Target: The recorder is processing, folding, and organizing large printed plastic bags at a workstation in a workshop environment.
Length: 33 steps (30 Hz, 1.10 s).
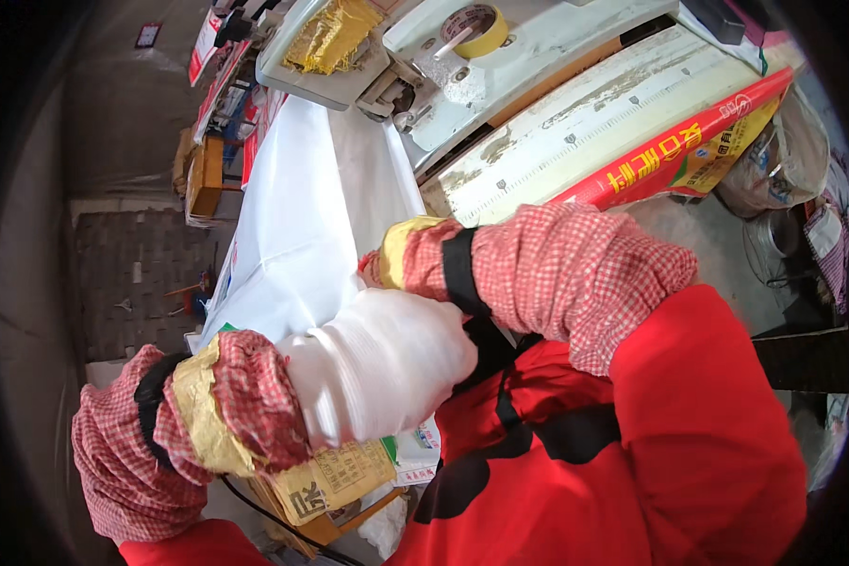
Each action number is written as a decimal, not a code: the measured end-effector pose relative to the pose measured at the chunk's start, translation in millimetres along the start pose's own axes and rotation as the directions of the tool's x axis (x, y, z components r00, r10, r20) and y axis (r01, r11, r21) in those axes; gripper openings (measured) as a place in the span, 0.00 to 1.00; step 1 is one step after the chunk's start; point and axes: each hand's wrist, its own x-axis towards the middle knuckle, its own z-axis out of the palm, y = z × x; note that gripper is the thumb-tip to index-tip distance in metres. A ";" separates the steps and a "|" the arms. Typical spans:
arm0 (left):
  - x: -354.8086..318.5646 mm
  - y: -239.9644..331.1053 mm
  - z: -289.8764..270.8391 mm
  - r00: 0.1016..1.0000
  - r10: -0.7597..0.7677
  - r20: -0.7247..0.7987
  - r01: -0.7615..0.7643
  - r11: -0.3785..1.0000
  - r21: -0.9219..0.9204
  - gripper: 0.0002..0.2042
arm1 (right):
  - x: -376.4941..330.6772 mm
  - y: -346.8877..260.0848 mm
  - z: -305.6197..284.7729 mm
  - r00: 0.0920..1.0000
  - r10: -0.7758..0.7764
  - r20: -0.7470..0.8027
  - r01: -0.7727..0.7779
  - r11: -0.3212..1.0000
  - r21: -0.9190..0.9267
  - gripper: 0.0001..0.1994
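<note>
Your left hand (pixel 241 401), in a red-checked glove patched with yellow tape, is closed around the near end of a white bag (pixel 377 363), gripping the bunched cloth. Your right hand (pixel 396 255) sits at the far side of the same bundle, mostly hidden behind its checked sleeve, so you cannot tell how far its fingers are open. That bag lies in the middle, just ahead of your red jacket (pixel 632 453), and runs on as flat white sheeting (pixel 297 217) toward the far left. Beyond it to the right stands a pale worn machine (pixel 557 104), with a roll of yellow tape (pixel 476 28) on top. Yellow printed sacks (pixel 335 476) lie near, under your left wrist.
</note>
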 end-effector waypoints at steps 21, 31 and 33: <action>-10.9 -2.3 41.4 0.940 -0.087 -0.330 0.058 0.993 -0.098 0.08 | -72.2 8.3 -62.5 0.750 0.657 0.077 -0.628 0.744 -0.228 0.17; -20.9 -8.5 39.7 0.982 -0.149 -0.112 0.136 0.984 -0.115 0.07 | -74.1 14.9 -75.9 0.665 0.747 0.030 -0.744 0.657 0.123 0.23; 2.0 -5.0 47.1 0.987 -0.075 -0.139 0.065 0.995 -0.078 0.06 | -72.0 1.3 -76.7 0.717 0.679 0.159 -0.632 0.729 -0.263 0.24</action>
